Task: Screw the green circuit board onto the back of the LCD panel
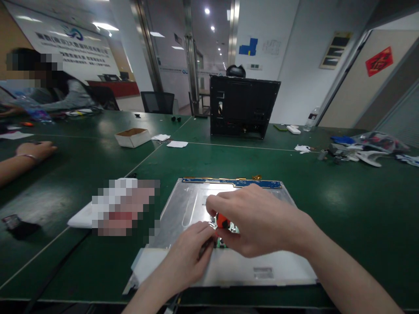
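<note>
A silvery flat display panel [172,213] lies on the green table in front of me, with a blue circuit strip [209,180] along its far edge. Over its middle, my right hand [265,220] is closed around the orange and black handle of what looks like a screwdriver [223,220]; the tip is hidden. Close beside it, my left hand [190,250] rests low on the panel, its fingers pinched together near a small green circuit board [224,242]. Something dark shows under those fingers, too covered to name. A white strip [238,270] runs along the panel's near side.
A black monitor housing [244,107] stands upright across the table. Left are an open cardboard box [132,137], a partly blurred white packet [81,216] and another person's hand [39,150]. Plastic bags and parts [356,148] lie at right, near a bottle [310,120].
</note>
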